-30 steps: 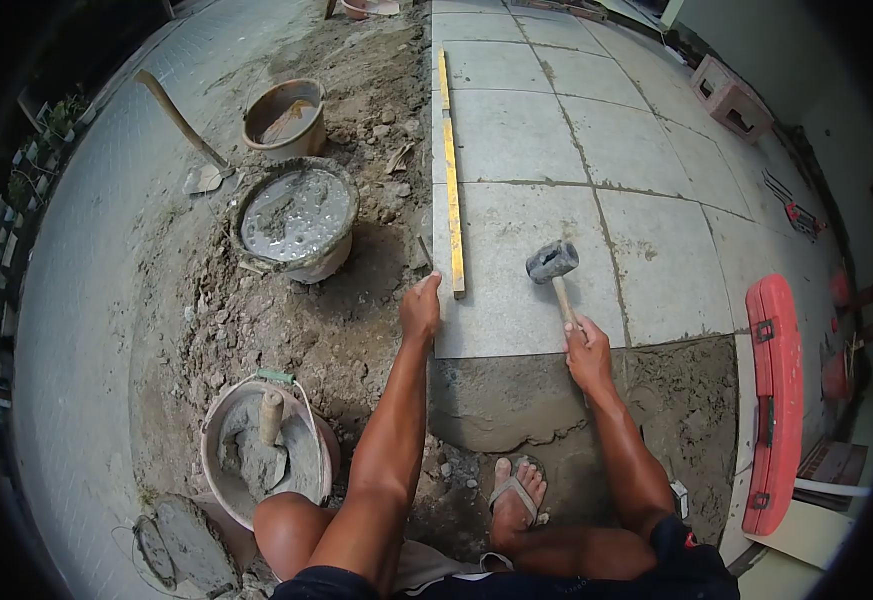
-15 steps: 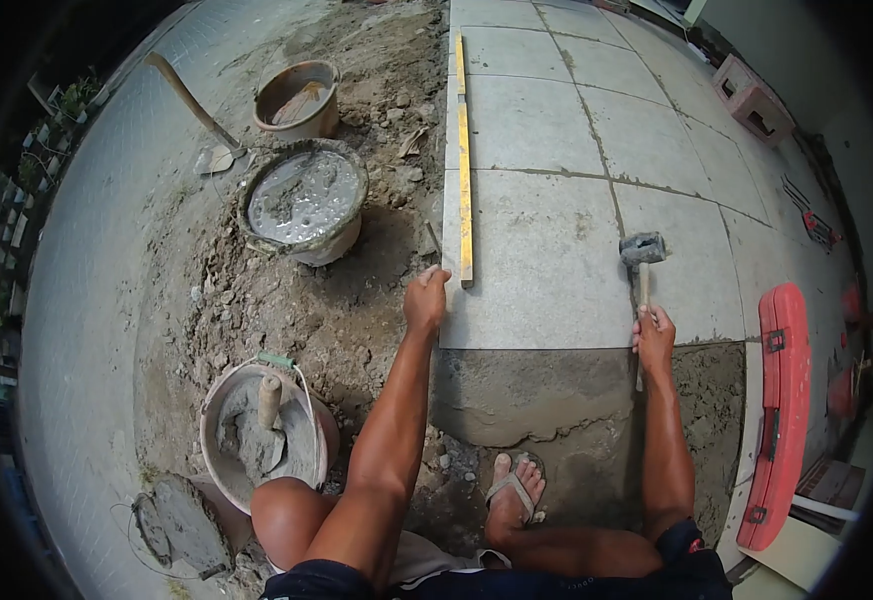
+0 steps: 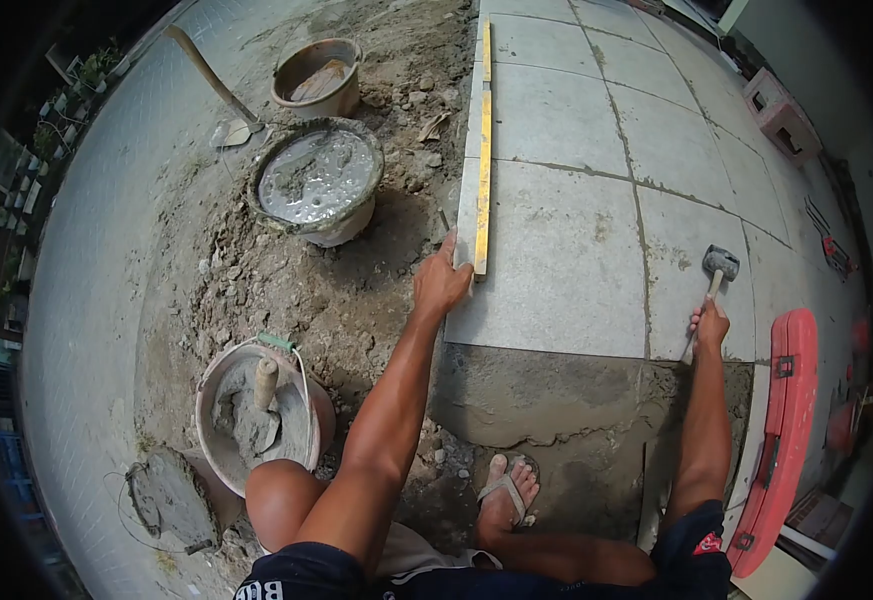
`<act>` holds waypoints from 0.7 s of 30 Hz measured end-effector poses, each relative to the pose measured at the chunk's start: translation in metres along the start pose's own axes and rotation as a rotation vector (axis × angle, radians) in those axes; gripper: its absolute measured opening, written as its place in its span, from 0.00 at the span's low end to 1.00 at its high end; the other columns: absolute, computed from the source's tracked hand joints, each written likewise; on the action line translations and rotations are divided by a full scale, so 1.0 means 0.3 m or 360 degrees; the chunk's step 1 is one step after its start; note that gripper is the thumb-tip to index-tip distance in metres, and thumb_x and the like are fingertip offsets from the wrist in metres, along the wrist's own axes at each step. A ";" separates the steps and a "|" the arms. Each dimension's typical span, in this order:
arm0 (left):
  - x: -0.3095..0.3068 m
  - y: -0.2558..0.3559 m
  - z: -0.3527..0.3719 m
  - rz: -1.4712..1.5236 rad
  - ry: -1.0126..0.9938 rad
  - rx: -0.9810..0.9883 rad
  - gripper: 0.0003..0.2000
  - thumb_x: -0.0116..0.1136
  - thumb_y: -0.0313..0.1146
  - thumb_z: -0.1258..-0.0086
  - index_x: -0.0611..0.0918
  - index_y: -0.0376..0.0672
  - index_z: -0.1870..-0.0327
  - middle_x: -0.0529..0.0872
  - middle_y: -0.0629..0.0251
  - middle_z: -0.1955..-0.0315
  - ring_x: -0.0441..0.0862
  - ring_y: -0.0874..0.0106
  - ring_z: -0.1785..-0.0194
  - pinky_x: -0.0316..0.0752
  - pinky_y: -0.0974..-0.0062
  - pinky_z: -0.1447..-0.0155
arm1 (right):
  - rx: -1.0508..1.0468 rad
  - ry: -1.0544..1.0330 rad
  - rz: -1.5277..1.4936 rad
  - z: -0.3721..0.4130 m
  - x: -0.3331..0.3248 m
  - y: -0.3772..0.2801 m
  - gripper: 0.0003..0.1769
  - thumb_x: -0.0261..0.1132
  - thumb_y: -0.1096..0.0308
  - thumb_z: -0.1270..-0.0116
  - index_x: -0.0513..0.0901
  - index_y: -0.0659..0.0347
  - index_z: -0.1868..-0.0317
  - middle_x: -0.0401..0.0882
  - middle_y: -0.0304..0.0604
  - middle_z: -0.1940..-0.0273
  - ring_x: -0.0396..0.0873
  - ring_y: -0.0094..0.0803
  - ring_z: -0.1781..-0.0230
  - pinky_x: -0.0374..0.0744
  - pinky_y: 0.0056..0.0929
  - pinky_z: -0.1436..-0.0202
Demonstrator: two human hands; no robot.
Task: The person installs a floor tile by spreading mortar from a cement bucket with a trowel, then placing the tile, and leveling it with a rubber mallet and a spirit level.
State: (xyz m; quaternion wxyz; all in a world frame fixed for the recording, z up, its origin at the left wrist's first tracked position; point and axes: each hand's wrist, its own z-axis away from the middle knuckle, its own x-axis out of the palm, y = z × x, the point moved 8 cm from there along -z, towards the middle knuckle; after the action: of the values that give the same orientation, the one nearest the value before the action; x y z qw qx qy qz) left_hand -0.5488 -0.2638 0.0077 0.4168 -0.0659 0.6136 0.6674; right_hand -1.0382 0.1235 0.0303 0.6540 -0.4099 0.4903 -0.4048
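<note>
My right hand (image 3: 710,325) is wrapped round the wooden handle of a rubber mallet (image 3: 721,262), whose dark, mortar-smeared head is over a pale floor tile at the right. My left hand (image 3: 443,283) is at the left edge of the large front tile (image 3: 556,250), index finger stretched along that edge and thumb apart. Close to the thumb is the lower end of a long yellow spirit level (image 3: 483,190), which lies lengthwise along the tiles. In front of the tile edge is a bed of wet mortar (image 3: 526,395).
Left on the soil stand a mortar bucket with a trowel (image 3: 265,385), a bucket of grey slurry (image 3: 318,180) and another bucket (image 3: 317,78). A hoe (image 3: 211,75) lies beyond. On the right are a red case (image 3: 788,430) and a pinkish block (image 3: 781,115).
The mallet has moved right in my right hand, with its head now turned. My left hand has shifted slightly along the tile edge, its index finger now extended. The view has shifted a little.
</note>
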 end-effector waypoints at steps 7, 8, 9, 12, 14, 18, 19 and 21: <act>0.029 -0.052 -0.030 -0.0029 0.0143 0.0023 0.42 0.62 0.46 0.39 0.70 0.58 0.17 0.89 0.53 0.60 0.88 0.51 0.52 0.79 0.55 0.44 | -0.0078 0.0128 0.0215 -0.159 -0.025 0.054 0.16 0.64 0.59 0.20 0.83 0.66 0.59 0.80 0.41 0.71 0.75 0.26 0.77 0.74 0.31 0.74; 0.029 -0.049 -0.030 -0.0026 0.0157 0.0000 0.42 0.62 0.46 0.39 0.70 0.58 0.17 0.89 0.53 0.60 0.88 0.51 0.52 0.79 0.55 0.44 | -0.0136 0.0111 0.0310 -0.174 -0.021 0.050 0.16 0.64 0.59 0.21 0.83 0.66 0.60 0.80 0.42 0.72 0.77 0.30 0.76 0.77 0.36 0.71; 0.036 -0.040 -0.030 -0.0009 0.0142 0.0016 0.42 0.61 0.46 0.39 0.70 0.57 0.18 0.89 0.51 0.58 0.88 0.50 0.51 0.79 0.54 0.43 | -0.0293 0.0212 0.0601 -0.173 -0.032 0.028 0.17 0.65 0.58 0.23 0.84 0.67 0.60 0.82 0.46 0.71 0.79 0.35 0.73 0.78 0.41 0.65; -0.011 -0.007 0.020 0.0102 0.0063 -0.0081 0.40 0.57 0.45 0.38 0.71 0.54 0.18 0.87 0.34 0.47 0.84 0.41 0.41 0.77 0.50 0.33 | -0.0515 0.0184 0.1120 -0.275 -0.035 0.080 0.24 0.66 0.53 0.27 0.87 0.69 0.46 0.89 0.61 0.58 0.87 0.55 0.56 0.80 0.48 0.49; -0.009 -0.023 0.019 0.0168 0.0065 -0.0118 0.41 0.61 0.47 0.40 0.73 0.54 0.19 0.86 0.36 0.41 0.84 0.42 0.36 0.75 0.53 0.30 | -0.0500 0.0113 0.1215 -0.284 -0.022 0.065 0.28 0.67 0.52 0.28 0.86 0.68 0.39 0.90 0.62 0.52 0.87 0.57 0.51 0.80 0.47 0.45; 0.014 -0.077 0.026 0.0319 0.0203 -0.0127 0.37 0.61 0.45 0.38 0.77 0.45 0.23 0.87 0.40 0.41 0.85 0.44 0.38 0.76 0.56 0.31 | -0.1099 0.0307 0.1492 -0.046 0.128 -0.179 0.32 0.67 0.53 0.25 0.80 0.68 0.30 0.86 0.62 0.43 0.86 0.53 0.44 0.79 0.44 0.37; 0.016 -0.086 0.032 0.0432 0.0209 -0.0117 0.34 0.62 0.44 0.36 0.79 0.43 0.26 0.88 0.41 0.41 0.86 0.47 0.39 0.77 0.57 0.31 | -0.1185 0.0119 0.1410 0.032 0.228 -0.264 0.31 0.66 0.55 0.23 0.78 0.68 0.28 0.84 0.62 0.40 0.85 0.50 0.42 0.79 0.42 0.35; 0.031 -0.105 0.040 0.0559 0.0217 -0.0114 0.31 0.62 0.43 0.35 0.81 0.41 0.29 0.88 0.43 0.41 0.87 0.49 0.39 0.78 0.58 0.32 | -0.1278 -0.0481 0.0761 0.327 0.478 -0.445 0.26 0.63 0.60 0.19 0.79 0.67 0.28 0.85 0.59 0.43 0.84 0.41 0.42 0.79 0.37 0.35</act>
State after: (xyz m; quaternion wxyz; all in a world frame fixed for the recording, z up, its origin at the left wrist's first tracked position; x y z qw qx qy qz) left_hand -0.5294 -0.2520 -0.0191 0.2488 -0.0176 0.6183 0.7453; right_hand -0.9324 -0.0413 0.1284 0.5828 -0.5598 0.5876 0.0416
